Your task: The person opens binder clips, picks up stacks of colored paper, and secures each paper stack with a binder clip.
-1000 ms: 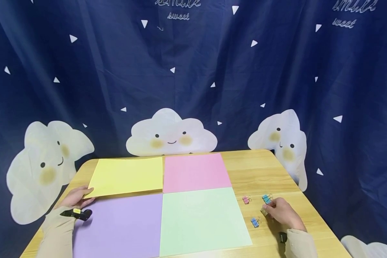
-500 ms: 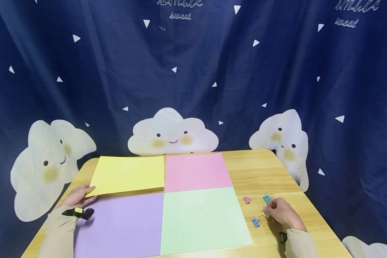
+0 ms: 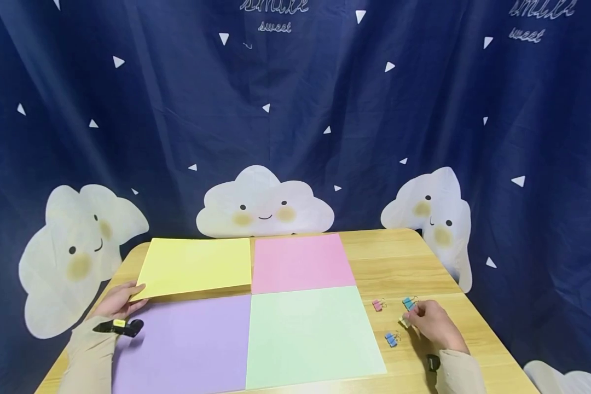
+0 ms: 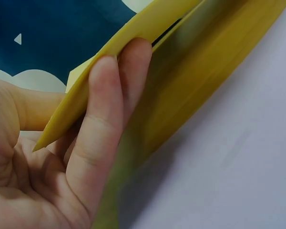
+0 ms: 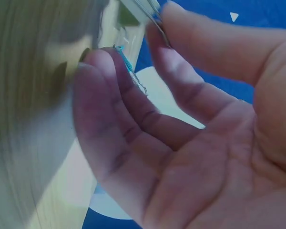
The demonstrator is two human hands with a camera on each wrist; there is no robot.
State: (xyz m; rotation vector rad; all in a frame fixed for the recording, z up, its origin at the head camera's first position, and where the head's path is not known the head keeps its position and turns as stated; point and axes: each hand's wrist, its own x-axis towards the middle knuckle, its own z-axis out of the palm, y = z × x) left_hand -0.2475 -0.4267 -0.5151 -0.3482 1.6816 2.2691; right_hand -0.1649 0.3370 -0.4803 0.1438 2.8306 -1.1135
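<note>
At the left of the head view my left hand (image 3: pixel 120 301) pinches the near left corner of a yellow sheet (image 3: pixel 197 265). The thumb lies on top and the fingers underneath, and that near edge is raised off the table. In the left wrist view the sheet (image 4: pixel 128 36) bends slightly between thumb and fingers (image 4: pixel 102 95). My right hand (image 3: pixel 434 324) pinches a small pale yellow binder clip (image 3: pixel 404 322) at the right of the table. In the right wrist view its wire handle (image 5: pixel 155 21) sits between thumb and index finger. A teal binder clip (image 3: pixel 409 303) lies just beyond these fingertips.
Pink (image 3: pixel 300 264), green (image 3: pixel 312 336) and purple (image 3: pixel 187 345) sheets lie flat on the wooden table (image 3: pixel 389 262). Pink (image 3: pixel 377 305) and blue (image 3: pixel 391 340) binder clips lie left of my right hand. A dark blue curtain (image 3: pixel 295 131) hangs behind the table.
The pale yellow clip has turned slightly in my right fingers and shows a lighter face. My left hand keeps its grip on the yellow sheet. The head view has shifted a little.
</note>
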